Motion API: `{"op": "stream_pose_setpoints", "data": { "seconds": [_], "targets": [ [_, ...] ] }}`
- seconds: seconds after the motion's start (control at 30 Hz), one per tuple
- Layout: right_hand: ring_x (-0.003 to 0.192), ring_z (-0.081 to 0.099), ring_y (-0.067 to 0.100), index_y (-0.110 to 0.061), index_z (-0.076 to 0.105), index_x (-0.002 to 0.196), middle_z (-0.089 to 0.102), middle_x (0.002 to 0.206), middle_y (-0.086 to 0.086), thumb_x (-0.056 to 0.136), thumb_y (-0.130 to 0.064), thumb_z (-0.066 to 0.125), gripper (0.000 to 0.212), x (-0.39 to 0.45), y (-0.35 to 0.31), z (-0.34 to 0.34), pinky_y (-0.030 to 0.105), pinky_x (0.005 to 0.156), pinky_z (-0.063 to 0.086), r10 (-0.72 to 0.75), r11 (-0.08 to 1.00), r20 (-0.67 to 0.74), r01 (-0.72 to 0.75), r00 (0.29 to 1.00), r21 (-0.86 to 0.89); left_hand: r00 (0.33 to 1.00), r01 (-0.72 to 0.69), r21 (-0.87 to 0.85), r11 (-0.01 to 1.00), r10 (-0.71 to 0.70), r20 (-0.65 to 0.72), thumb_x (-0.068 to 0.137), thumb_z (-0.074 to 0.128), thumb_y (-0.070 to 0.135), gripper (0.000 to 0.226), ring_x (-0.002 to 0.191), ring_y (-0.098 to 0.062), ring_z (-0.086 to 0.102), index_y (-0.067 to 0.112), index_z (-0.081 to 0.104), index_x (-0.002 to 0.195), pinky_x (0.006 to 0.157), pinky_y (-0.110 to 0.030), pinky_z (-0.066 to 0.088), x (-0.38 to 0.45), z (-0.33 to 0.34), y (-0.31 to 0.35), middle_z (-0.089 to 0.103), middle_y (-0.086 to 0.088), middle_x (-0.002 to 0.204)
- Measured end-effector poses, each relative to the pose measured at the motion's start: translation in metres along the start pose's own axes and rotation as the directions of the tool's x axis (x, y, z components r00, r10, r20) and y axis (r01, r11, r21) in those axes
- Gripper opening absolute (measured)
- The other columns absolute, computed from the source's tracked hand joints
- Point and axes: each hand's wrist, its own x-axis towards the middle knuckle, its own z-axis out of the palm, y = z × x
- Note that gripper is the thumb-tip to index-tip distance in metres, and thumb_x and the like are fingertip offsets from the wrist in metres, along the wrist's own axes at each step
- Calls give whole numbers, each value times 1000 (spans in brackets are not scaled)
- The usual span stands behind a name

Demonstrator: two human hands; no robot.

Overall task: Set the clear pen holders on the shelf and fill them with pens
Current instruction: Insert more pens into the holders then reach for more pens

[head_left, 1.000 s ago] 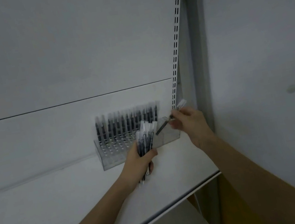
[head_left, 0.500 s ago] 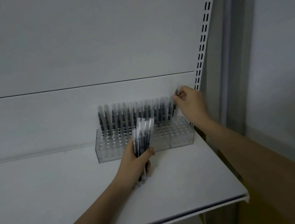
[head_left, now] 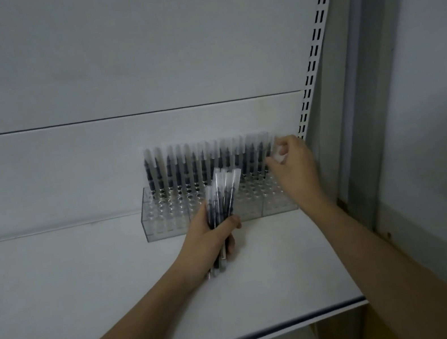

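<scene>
On the white shelf (head_left: 87,283), the left hand (head_left: 208,240) grips a bundle of black clear-capped pens (head_left: 221,196); the right hand (head_left: 293,163) pinches a pen's clear cap (head_left: 278,153) at the far-right end of the clear plastic holders (head_left: 171,217).

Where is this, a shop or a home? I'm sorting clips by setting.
Probably a shop display. A white shelf hangs by a slotted upright, and the clear pen holders carry one row of pens, with the left hand gripping more.
</scene>
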Motion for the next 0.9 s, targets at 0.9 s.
{"op": "stream_pose_setpoints", "data": {
  "seconds": [0.9],
  "targets": [
    [60, 61, 18, -6, 69, 93, 67, 74, 13, 101, -21, 54, 23, -80, -14, 17, 31, 57, 53, 96, 726, 308, -278, 946, 629, 999, -19, -208, 978, 26, 29, 94, 59, -3, 21, 59, -33, 64, 2, 57, 114, 52, -36, 56, -3, 8, 1, 67, -29, 95]
  ]
}}
